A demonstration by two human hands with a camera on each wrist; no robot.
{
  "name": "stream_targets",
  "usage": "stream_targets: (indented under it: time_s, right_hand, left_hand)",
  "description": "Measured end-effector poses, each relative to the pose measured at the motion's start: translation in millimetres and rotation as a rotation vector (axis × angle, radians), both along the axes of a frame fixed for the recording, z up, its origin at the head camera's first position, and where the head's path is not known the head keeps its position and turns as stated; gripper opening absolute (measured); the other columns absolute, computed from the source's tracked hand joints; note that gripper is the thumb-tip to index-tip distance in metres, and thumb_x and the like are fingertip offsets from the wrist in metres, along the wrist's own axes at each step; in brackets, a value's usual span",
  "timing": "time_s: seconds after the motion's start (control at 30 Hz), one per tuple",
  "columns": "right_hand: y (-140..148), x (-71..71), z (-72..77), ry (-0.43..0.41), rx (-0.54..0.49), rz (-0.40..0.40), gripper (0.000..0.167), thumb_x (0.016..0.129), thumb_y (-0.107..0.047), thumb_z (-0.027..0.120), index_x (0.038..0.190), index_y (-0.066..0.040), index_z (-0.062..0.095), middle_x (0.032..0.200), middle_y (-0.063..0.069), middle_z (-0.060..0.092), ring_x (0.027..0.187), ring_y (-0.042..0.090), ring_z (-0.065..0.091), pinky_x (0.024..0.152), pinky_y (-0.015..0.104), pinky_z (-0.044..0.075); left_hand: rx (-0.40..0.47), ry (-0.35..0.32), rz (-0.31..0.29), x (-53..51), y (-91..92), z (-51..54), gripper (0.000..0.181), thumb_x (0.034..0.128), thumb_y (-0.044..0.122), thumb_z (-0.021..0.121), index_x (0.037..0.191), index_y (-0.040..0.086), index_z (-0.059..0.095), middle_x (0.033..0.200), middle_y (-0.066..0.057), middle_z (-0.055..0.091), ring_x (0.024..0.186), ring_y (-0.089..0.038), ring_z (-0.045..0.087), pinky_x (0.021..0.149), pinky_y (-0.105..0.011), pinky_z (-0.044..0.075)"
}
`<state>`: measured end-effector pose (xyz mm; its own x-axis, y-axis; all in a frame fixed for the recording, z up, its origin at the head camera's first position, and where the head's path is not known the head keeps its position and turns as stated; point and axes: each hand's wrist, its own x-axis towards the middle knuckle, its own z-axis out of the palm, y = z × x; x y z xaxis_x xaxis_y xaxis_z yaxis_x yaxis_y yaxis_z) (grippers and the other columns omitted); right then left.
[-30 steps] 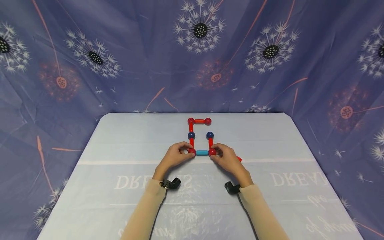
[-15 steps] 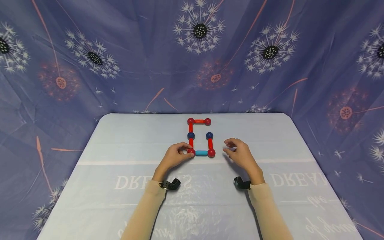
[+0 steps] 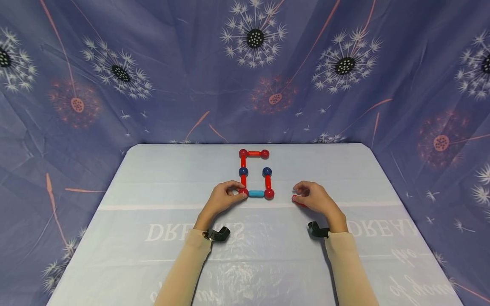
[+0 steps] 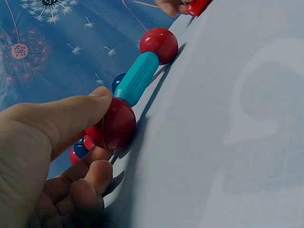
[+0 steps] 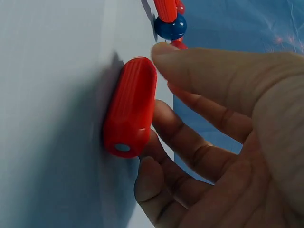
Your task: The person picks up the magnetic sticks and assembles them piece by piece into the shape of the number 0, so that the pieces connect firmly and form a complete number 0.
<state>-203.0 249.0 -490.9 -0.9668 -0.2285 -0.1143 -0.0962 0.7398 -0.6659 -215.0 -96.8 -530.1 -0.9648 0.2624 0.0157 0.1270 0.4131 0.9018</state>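
Observation:
My left hand pinches the red ball at the near left corner of a joined figure of sticks and balls. From that ball a light blue stick runs to another red ball. A red stick leads from there to a blue ball. On the left side, red sticks pass through a blue ball to a red ball. My right hand is around a loose red stick on the table, its thumb beside the far end and fingers loosely bent.
At the figure's far end a red stick reaches rightward to a red ball. A pale printed cloth covers the table. Behind hangs a blue dandelion-patterned curtain. Both wrists wear black cameras.
My right hand has let go of the near right red ball and moved right to the loose red stick. My left hand still pinches its ball in the same place.

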Motion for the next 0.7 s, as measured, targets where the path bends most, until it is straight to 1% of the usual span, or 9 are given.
stream_targets:
  time_s: [0.3,0.37,0.53,0.7]
  right_hand:
    - [1.9,1.7,-4.4,-0.070,-0.022,0.031,0.020,0.089,-0.011,0.078,0.108,-0.006,0.072,0.094,0.007,0.067,0.085,0.020,0.057,0.078,0.035,0.047]
    - [1.9,1.9,-5.2,-0.069,-0.022,0.040,0.019,0.090,-0.010,0.077,0.107,-0.006,0.072,0.093,0.007,0.066,0.084,0.019,0.057,0.077,0.035,0.047]
    - [1.3,1.8,-4.1,-0.033,-0.027,0.063,0.018,0.091,-0.009,0.076,0.109,-0.006,0.073,0.092,0.006,0.067,0.085,0.020,0.059,0.077,0.036,0.049]
    - [0.1,2.0,-3.2,-0.023,-0.035,0.055,0.020,0.093,-0.010,0.074,0.113,-0.007,0.073,0.095,0.007,0.069,0.085,0.020,0.062,0.076,0.035,0.051]
  left_hand:
    - [-0.011,-0.005,0.009,1.1,0.3,0.6,0.028,0.0856,0.031,0.086,0.110,0.021,0.077,0.100,0.000,0.073,0.065,-0.013,0.051,0.060,-0.024,0.040]
    - [-0.011,-0.006,0.008,1.2,0.3,0.5,0.028,0.0856,0.032,0.086,0.110,0.021,0.078,0.100,0.000,0.073,0.065,-0.013,0.051,0.060,-0.024,0.040]
    - [-0.009,0.002,0.015,1.0,0.1,0.1,0.027,0.0853,0.031,0.086,0.110,0.021,0.078,0.100,0.001,0.073,0.064,-0.014,0.051,0.060,-0.024,0.040]
    - [-0.010,0.006,0.014,0.3,0.5,0.1,0.028,0.0853,0.031,0.086,0.110,0.021,0.078,0.100,0.000,0.073,0.064,-0.014,0.051,0.059,-0.025,0.040]
